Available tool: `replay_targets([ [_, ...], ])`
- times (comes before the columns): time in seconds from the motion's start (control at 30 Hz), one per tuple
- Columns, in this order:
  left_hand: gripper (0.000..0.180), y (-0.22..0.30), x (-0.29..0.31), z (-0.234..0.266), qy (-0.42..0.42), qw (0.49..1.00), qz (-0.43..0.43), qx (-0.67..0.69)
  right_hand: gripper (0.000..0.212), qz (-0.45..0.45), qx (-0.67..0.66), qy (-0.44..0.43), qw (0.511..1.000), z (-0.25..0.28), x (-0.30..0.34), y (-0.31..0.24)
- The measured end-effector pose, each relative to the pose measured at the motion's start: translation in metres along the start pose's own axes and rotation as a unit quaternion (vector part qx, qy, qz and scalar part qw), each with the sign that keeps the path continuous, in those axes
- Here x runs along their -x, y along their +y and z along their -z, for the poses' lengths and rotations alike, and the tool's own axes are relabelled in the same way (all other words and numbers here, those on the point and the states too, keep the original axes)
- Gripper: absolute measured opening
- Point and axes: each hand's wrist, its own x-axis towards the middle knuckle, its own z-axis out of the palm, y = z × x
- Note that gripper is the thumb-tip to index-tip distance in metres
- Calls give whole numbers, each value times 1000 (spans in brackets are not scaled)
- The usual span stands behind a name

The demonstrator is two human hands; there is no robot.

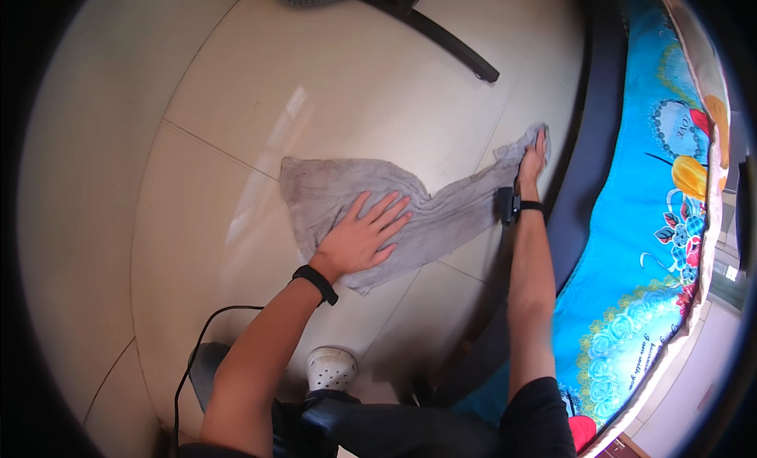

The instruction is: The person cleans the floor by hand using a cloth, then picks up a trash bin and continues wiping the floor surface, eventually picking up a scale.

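A grey cloth (441, 233) lies spread over the pale floor tiles, its right end bunched up beside the dark bed base. My left hand (359, 235) rests flat on the wide part of the cloth, fingers stretched apart. Over at the right, my right hand (534, 162) grips the bunched end close to the base; its palm side and some fingers are hidden. Both wrists wear black bands, and a small dark device sits at the right one.
To the right runs a dark bed base (579, 170) with a blue flowered bedcover (607, 245) hanging over it. A black metal furniture leg (449, 44) stands on the tiled floor (229, 134) ahead. My white clog (331, 367) is below, and a black cable (197, 340) curves at lower left.
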Motion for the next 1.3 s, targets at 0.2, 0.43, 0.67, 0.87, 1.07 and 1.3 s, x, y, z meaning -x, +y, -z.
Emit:
replay_targets([
  [0.2, 57, -4, 5, -2, -2, 1000, 3, -12, 61, 107, -67, -53, 991, -75, -20, -96],
  [0.43, 57, -3, 11, 2, 7, 1000, 12, -3, 58, 230, -29, -112, 966, -60, 85, -141],
  [0.67, 53, 0, 4, 4, 18, 1000, 2, 1, 59, 161, -48, -106, 980, -6, 174, -117],
  [0.87, 49, -3, 6, -5, 38, 999, 1, -5, 51, 78, -52, 14, 996, -12, 177, -97],
  [1.07, 44, -6, 6, -8, 73, 997, -11, -32, 49, 41, 118, -38, 991, -37, 155, -112],
  [1.3, 43, -8, 25, -18, 71, 997, -17, -26, 46, 224, 63, -158, 960, -57, 204, -158],
])
